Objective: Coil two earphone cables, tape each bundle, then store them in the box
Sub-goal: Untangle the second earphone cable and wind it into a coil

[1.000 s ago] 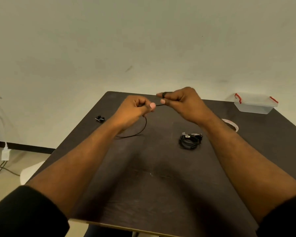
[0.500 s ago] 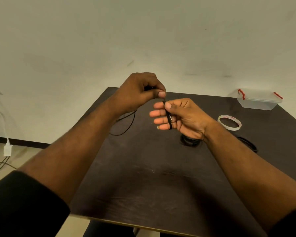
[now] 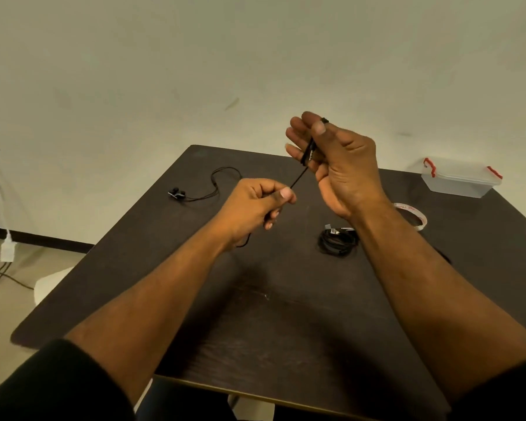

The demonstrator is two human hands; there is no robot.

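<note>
Above the near half of the dark tabletop (image 3: 286, 344) our two hands work one earphone cable (image 3: 298, 177). Our left hand (image 3: 255, 205) pinches the cable between thumb and curled fingers, holding the run taut so the turns lie snug. Our right hand (image 3: 337, 165), raised beyond it, serves as the spool: the cable wraps its upright fingers, the thumb lying against them. Behind the right wrist one coiled earphone bundle (image 3: 337, 241) already rests on the tabletop, parked until boxing, we judge. Farther left, the free cable trails to its earbuds (image 3: 176, 194). One tape roll (image 3: 413, 214) waits right of the bundle, and one closed clear box (image 3: 459, 180) sits at the far right corner. We count two earphones.
</note>
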